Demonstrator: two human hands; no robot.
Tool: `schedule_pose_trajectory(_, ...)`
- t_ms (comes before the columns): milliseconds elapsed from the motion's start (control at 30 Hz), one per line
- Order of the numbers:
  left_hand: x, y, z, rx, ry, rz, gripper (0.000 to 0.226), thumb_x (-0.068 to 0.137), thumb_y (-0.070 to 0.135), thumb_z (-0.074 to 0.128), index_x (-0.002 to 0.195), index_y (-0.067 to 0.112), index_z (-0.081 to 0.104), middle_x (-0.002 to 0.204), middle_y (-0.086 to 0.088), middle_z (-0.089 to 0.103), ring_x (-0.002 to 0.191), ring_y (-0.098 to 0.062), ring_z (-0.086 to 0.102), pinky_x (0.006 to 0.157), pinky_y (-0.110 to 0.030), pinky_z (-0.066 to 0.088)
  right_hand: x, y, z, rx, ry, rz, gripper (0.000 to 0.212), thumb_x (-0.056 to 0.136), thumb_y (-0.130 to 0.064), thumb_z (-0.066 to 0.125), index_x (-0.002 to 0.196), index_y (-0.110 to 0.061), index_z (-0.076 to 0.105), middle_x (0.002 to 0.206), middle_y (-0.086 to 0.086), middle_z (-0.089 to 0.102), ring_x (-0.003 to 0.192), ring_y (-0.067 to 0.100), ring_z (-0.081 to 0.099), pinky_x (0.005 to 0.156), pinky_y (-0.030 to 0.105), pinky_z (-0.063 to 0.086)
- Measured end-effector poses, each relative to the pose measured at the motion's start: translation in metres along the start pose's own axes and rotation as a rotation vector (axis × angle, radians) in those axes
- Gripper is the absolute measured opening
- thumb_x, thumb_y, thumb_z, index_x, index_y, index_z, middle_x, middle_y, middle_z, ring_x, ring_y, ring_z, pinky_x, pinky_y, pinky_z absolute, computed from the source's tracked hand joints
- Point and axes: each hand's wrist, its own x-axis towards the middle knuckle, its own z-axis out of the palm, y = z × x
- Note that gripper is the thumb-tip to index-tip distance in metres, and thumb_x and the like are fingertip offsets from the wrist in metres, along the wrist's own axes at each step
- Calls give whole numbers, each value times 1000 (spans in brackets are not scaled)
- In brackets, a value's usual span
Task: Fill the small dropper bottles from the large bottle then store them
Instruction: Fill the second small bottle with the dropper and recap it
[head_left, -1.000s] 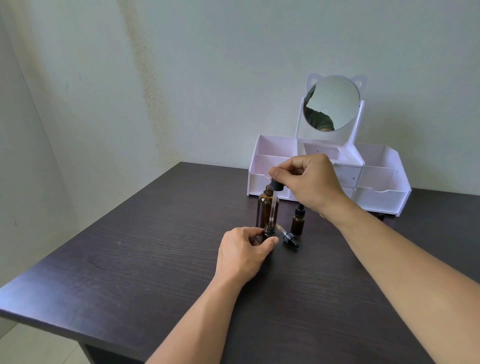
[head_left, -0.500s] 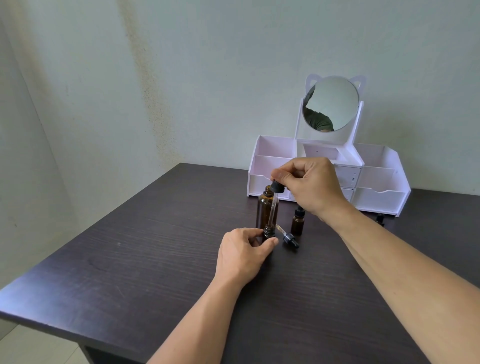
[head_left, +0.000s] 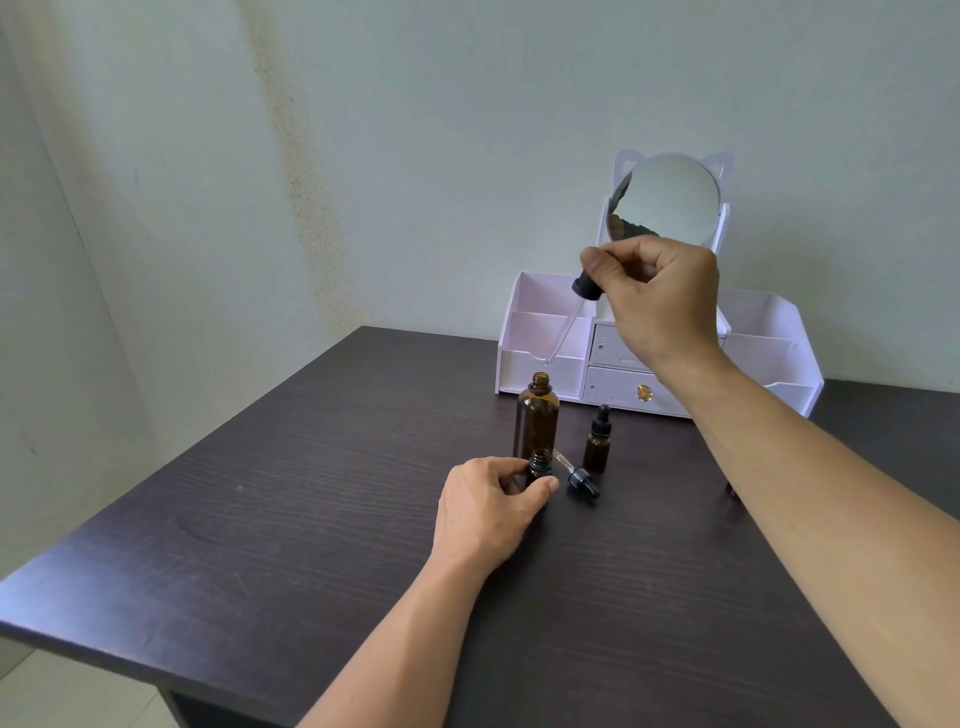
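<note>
A dark worktop (head_left: 260, 545) carries everything, with a white organiser (head_left: 540, 364) set at its far edge; storage is judged still to come. The right hand (head_left: 660, 301) is raised well above the bottles, its grip pinched on the black cap of a long dropper (head_left: 569, 319), whose glass tube slants down toward the open neck of the large bottle (head_left: 537, 421) without reaching it; a drip onto the worktop is risked if the bulb is squeezed off-line. The left hand (head_left: 488, 509) is curled round a small open bottle (head_left: 540, 464) standing just in front of the large one; it could be tipped if that grip slackens. A capped small bottle (head_left: 597, 441) stands near; a loose dropper cap (head_left: 582, 478) lies beside it and might be rolled by a careless wrist.
</note>
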Motion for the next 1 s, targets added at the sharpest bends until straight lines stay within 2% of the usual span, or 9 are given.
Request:
schedule_pose_trajectory(500, -1, 4, -3, 15, -12, -5, 34, 81, 49, 70, 108, 28, 73, 70, 8, 63, 67, -8, 60, 71, -32, 57, -17, 35, 29, -162, -240, 113, 14, 88, -19, 68, 80, -10, 75, 71, 1, 72, 59, -2, 64, 64, 11, 50)
schedule_pose_trajectory(600, -1, 4, -3, 19, -15, -7, 38, 81, 49, 70, 112, 27, 71, 73, 7, 64, 71, -10, 63, 73, -33, 58, -21, 37, 34, -168, -278, 138, 14, 88, -18, 67, 81, -8, 75, 73, 4, 72, 61, 2, 66, 67, 17, 51)
schedule_pose_trajectory(733, -1, 5, -3, 23, -13, -4, 35, 81, 50, 70, 107, 27, 73, 74, 5, 66, 71, -12, 64, 74, -36, 57, -21, 39, 35, -188, -264, 151, 14, 87, -18, 69, 80, -8, 74, 73, 4, 72, 65, 7, 67, 70, 24, 54)
schedule_pose_trajectory(833, -1, 4, -3, 25, -17, -1, 36, 81, 51, 70, 108, 27, 73, 73, 6, 65, 69, -10, 63, 72, -34, 58, -22, 38, 34, -207, -232, 132, 14, 86, -19, 70, 81, -7, 74, 73, 3, 72, 64, 6, 67, 68, 23, 53)
schedule_pose_trajectory(933, -1, 4, -3, 20, -15, -2, 35, 81, 50, 70, 108, 28, 73, 71, 6, 65, 67, -9, 61, 70, -32, 57, -22, 38, 33, -208, -226, 127, 13, 86, -19, 71, 79, -8, 74, 70, -1, 70, 57, -6, 63, 62, 13, 48)
schedule_pose_trajectory(1000, -2, 5, -4, 20, -10, 0, 33, 81, 50, 70, 106, 27, 73, 70, 6, 64, 66, -8, 60, 69, -32, 57, -21, 37, 32, -186, -230, 140, 14, 86, -19, 70, 78, -9, 74, 69, -1, 70, 55, -7, 62, 62, 11, 47)
